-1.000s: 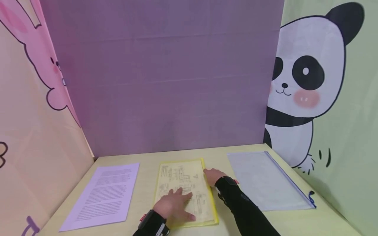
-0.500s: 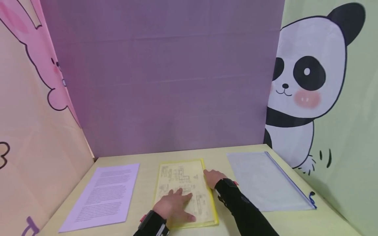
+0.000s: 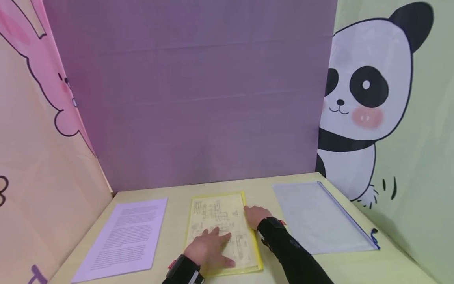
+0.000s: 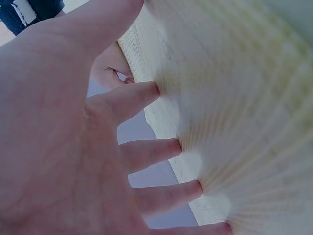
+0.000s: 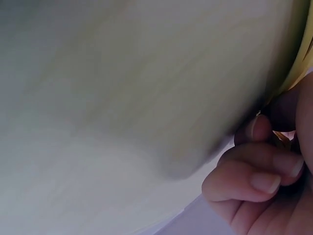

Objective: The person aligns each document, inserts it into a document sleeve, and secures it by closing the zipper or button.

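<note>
We face a plain purple back panel (image 3: 191, 98), a pink rabbit-print left wall (image 3: 32, 118), a green panda-print right wall (image 3: 372, 102), and a pale yellow-green tabletop (image 3: 262, 185).

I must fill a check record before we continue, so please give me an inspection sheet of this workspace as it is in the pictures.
Surface: pale yellow table, flat, no spill seen.
Job's things: yellow folder with a drawing sheet inside, lying flat at the middle.
Clutter: printed paper sheet to the left; clear zip pouch with a blue edge to the right.
Grippers: left hand presses flat on the folder with straight fingers; right hand has curled fingers at the folder's right edge, and seems to pinch something small there, too blurred to name.
Cables: nothing seen.
Surroundings: purple back panel, pink rabbit panel, green panda panel.
</note>
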`<state>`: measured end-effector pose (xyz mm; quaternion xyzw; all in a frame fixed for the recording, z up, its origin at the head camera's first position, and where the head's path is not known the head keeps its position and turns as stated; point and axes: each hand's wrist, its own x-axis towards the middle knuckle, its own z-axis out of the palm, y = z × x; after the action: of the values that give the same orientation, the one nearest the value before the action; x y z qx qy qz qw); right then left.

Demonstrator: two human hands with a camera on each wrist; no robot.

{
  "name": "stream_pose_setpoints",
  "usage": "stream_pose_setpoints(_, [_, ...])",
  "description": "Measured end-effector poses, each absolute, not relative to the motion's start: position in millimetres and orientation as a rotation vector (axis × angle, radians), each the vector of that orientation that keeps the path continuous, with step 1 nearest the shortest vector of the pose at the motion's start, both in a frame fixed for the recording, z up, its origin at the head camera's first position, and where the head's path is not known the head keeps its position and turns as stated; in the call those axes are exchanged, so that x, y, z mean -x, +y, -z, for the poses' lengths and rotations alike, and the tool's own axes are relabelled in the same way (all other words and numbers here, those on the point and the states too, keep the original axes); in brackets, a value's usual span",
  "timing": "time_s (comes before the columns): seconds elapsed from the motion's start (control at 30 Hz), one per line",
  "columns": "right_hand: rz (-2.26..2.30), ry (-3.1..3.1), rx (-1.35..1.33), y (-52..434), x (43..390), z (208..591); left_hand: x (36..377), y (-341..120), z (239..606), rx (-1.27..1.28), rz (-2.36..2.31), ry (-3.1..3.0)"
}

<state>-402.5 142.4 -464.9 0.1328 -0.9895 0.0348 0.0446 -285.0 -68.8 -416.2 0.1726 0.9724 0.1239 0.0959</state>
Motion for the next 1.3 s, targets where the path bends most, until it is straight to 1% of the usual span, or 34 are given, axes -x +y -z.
stream_pose_setpoints(0.27, [-0.119,-3.045,-0.391,143,393,455,286,-66,416,-0.524,-0.341,2.871])
stream_pose_setpoints(0.47, [-0.124,-3.044,-0.432,142,384,444,286,-67,416,-0.546,-0.321,2.887])
stream_pose_setpoints(0.93, [0.002,-2.988,-0.462,140,388,455,288,-68,419,-0.528,-0.307,2.898])
stream_pose_setpoints(1.3, [-0.04,-2.975,-0.515,140,374,442,288,-66,419,-0.542,-0.273,2.905])
